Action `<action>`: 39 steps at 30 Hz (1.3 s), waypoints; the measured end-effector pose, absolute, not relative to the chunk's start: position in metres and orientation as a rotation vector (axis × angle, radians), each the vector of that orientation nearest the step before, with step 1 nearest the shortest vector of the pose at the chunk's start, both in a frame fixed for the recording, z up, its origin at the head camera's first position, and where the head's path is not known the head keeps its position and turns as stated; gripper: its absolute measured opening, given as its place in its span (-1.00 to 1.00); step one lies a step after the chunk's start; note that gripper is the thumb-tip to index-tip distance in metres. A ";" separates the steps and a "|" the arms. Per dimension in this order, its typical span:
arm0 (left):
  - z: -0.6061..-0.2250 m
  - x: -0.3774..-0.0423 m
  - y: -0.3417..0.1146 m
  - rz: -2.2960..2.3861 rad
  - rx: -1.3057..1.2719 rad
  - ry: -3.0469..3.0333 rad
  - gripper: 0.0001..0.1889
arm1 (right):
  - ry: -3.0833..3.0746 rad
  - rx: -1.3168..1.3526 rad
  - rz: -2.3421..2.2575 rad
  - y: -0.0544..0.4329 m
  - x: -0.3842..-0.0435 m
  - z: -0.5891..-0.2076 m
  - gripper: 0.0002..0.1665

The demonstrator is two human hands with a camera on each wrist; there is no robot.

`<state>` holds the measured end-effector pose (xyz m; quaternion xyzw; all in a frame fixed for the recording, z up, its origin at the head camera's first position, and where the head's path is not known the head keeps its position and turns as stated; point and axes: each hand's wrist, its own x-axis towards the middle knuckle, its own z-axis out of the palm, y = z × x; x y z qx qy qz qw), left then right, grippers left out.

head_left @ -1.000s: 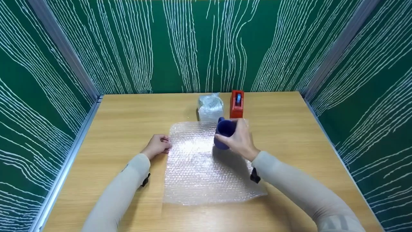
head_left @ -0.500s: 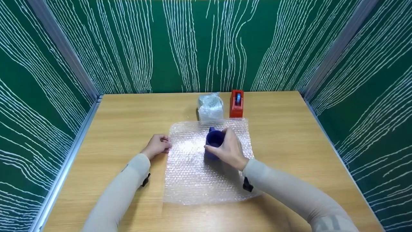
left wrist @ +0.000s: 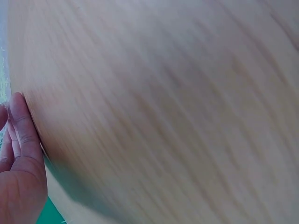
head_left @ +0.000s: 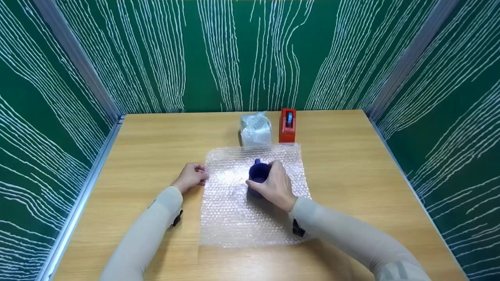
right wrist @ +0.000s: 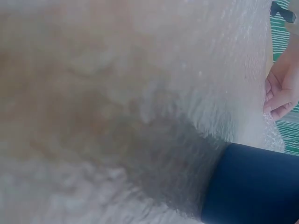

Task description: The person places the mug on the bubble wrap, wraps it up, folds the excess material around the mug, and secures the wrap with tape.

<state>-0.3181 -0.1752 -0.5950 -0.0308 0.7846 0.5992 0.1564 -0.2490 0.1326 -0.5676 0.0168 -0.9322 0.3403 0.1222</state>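
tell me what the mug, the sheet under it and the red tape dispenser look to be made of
Mug: probably ceramic, going by its smooth, even blue wall; coated metal or plastic is possible.
Sheet: clear, glossy plastic bubble wrap; rows of small bumps glint and wood shows through.
Red tape dispenser: likely hard plastic, evenly coloured; painted metal possible.

Over my feed I count one mug (head_left: 258, 173) | one sheet of bubble wrap (head_left: 226, 218) | one wrapped bundle (head_left: 256, 130) | one tape dispenser (head_left: 287, 134) | one left hand (head_left: 190, 176) and one right hand (head_left: 277, 185), two in all | two sleeves (head_left: 144, 234) | one table (head_left: 164, 136) | three green walls (head_left: 250, 54) | two corner posts (head_left: 80, 56)
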 end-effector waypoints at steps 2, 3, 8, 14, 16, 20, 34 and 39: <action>-0.594 -0.317 -0.175 1.706 -0.090 2.250 -0.79 | -2.732 0.066 0.988 0.133 -0.249 -0.566 -0.02; -0.593 -0.317 -0.175 1.702 -0.090 2.251 -0.79 | -2.742 0.084 0.989 0.134 -0.249 -0.565 -0.01; -0.590 -0.316 -0.173 1.704 -0.074 2.254 -0.80 | -2.817 0.217 1.024 0.143 -0.251 -0.556 0.02; -0.587 -0.315 -0.173 1.701 -0.049 2.277 -0.80 | -2.890 0.379 1.100 0.156 -0.256 -0.547 0.03; -0.587 -0.315 -0.173 1.703 -0.049 2.277 -0.80 | -2.903 0.426 1.118 0.160 -0.257 -0.546 0.04; -0.586 -0.314 -0.173 1.705 -0.047 2.277 -0.80 | -2.916 0.502 1.171 0.168 -0.262 -0.544 0.05; -0.586 -0.320 -0.170 1.823 -0.084 2.208 -0.79 | -2.860 0.735 1.295 0.183 -0.273 -0.545 0.07; -0.588 -0.321 -0.168 1.820 -0.119 2.240 -0.88 | -2.839 0.717 1.274 0.182 -0.273 -0.549 0.04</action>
